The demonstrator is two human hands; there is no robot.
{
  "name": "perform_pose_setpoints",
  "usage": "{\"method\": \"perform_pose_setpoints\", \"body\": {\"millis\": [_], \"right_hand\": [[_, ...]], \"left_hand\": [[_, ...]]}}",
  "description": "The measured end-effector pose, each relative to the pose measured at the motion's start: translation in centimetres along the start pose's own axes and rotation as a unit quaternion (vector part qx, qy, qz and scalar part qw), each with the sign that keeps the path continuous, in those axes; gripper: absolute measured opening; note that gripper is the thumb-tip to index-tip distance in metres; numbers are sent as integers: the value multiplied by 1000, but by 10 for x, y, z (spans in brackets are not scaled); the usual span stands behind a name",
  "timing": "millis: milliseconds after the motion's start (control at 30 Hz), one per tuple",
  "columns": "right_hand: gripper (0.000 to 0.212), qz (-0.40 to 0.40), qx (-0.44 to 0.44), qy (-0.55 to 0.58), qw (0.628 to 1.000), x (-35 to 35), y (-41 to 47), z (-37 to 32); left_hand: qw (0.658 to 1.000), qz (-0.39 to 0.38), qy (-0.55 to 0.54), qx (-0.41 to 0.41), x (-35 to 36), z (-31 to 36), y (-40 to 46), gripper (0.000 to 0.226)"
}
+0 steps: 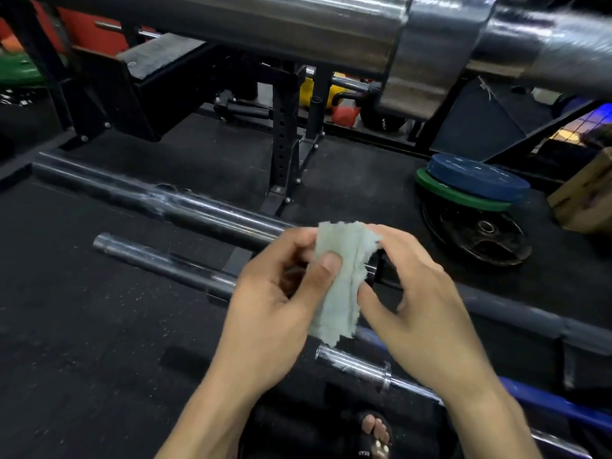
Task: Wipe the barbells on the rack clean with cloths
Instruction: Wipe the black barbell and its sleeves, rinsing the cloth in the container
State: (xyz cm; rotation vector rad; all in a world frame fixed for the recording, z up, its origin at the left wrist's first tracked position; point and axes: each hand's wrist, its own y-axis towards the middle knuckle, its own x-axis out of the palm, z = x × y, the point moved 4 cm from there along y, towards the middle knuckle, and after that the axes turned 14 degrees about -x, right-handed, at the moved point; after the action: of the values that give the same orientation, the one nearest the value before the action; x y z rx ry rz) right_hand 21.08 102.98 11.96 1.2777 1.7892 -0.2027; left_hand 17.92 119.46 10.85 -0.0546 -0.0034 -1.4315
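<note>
Hands are meeting at the middle of my view, both working one pale green cloth (341,276). I am watching the left hand (275,313) pinching the cloth's left edge, thumb lying flat on the front of the fabric and fingers curling behind it. The right hand (420,309) is gripping the opposite edge, fingers bending over the top corner and thumb pressing in lower down, so the cloth is hanging as a crumpled strip between the two grips (its bottom end is dangling free).

Just behind the grip, a dark barbell (185,210) is lying along the black floor (82,342), and a second barbell (159,261) is lying nearer, its bare end pointing away to the left of the hands. Directly below the cloth, a chrome barbell sleeve (351,362) with its collar is passing under the right wrist. Well above the grip, a large blurred steel bar (298,24) is crossing the top. Off to the right of the hands, stacked weight plates (473,190) are resting, blue over green over black.
</note>
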Motion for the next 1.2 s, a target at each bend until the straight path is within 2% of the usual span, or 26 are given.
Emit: {"method": "perform_pose_setpoints", "body": {"millis": [33,100,200,433,600,667,767,800,833,967,1000,1033,1100,1200], "right_hand": [[60,4,-2,-4,1000,1,-1,0],[56,13,-8,-26,1000,3,-2,-1],[55,16,-14,-62,998,9,-4,-2],[60,7,-10,-97,995,15,-2,-1],[59,12,-10,-112,994,16,-4,0],[58,18,-10,-114,993,17,-4,0],[57,25,-7,-128,991,19,-4,0],[57,27,-4,-134,991,20,-4,0],[57,29,-2,-139,990,21,-3,-1],[55,41,-4,-147,988,22,-3,0],[55,44,-6,-146,988,23,-4,1],[56,49,-8,-145,988,22,-4,1],[56,54,-8,-144,988,22,-5,1],[56,54,-8,-149,987,23,-5,0]], "left_hand": [[1000,8,17,3,3,-1,1,10],[991,74,101,38,1,-2,2,12],[950,191,229,94,-4,1,1,12],[945,196,241,106,11,-3,-2,9],[903,209,342,155,-3,8,10,10],[881,269,359,153,-30,12,19,13],[857,387,320,113,-74,14,23,17],[857,396,309,115,-72,13,20,18],[869,372,299,128,-60,12,18,18],[926,199,290,135,21,-2,2,14],[915,185,320,162,24,1,-2,17],[899,191,353,175,16,6,-2,20],[875,258,366,186,-27,5,6,17],[846,383,346,134,-74,7,16,18]]}}
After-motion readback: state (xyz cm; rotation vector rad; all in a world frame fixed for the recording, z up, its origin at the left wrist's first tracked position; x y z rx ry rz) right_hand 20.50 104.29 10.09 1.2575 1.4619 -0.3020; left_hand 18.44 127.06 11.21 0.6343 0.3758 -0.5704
